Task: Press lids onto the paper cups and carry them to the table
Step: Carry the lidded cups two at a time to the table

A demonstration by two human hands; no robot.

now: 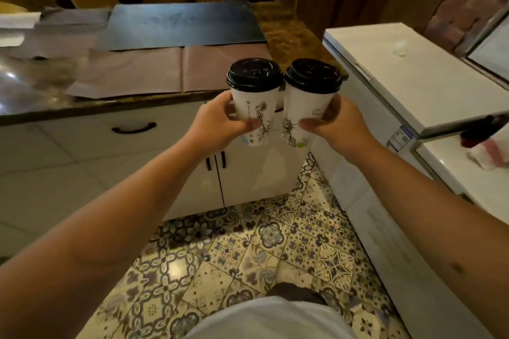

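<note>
Lidded left cup (pixel 254 107) gripped by left hand (pixel 220 121), right cup (pixel 304 110) by right hand (pixel 334 128); both upright, side by side. Counter (pixel 91 107) straight ahead, beyond cups.

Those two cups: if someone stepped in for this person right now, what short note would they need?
Left hand: grip closed around the left paper cup, held upright in the air.
Right hand: grip closed around the right paper cup, also upright. The two cups sit side by side, close together, in front of the counter.
Done: both cups carry black lids, which look seated.
Left: carry both cups to the table and set them down. Which table is meant I cannot tell from this view.
</note>
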